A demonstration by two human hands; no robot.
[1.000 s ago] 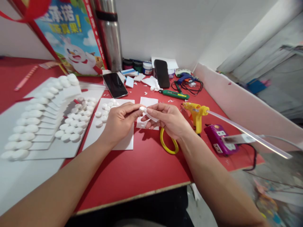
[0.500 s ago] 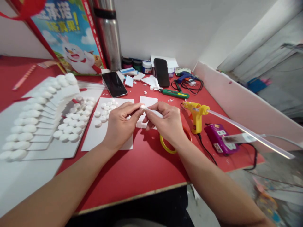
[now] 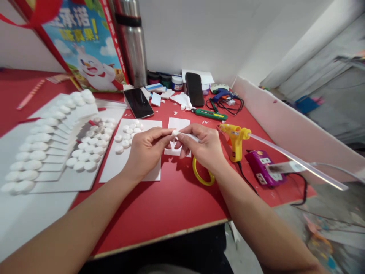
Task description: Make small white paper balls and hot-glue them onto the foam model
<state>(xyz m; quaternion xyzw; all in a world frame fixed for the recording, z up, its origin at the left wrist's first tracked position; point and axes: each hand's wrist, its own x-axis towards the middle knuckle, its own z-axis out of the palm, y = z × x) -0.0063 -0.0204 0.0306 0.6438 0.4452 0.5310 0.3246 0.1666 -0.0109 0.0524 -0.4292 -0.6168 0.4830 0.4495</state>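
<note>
My left hand [image 3: 147,149] pinches a small rounded white piece [image 3: 175,133] between thumb and fingertips. My right hand [image 3: 203,144] meets it from the other side, closed on a thin white strip [image 3: 191,136] that shows between thumb and forefinger. The strip's far end and its exact contact with the rounded piece are hidden by fingers. Beneath the hands lies a piece of white paper [image 3: 178,123]. Left of them, a white board [image 3: 114,169] carries several small white discs [image 3: 126,144]. Under my right wrist a yellow ring-shaped handle or roll [image 3: 197,176] partly shows.
At the right stand a yellow glue gun [image 3: 236,142] with a long clear stick and a purple box [image 3: 264,167]. Farther back lie a green pen-like tool [image 3: 211,114], two phones [image 3: 138,102] and paper scraps. White discs and card strips [image 3: 54,160] fill the left side.
Both hands have shifted slightly right and down with the white piece, which appears turned between the fingertips. The things on the table stay in place.
</note>
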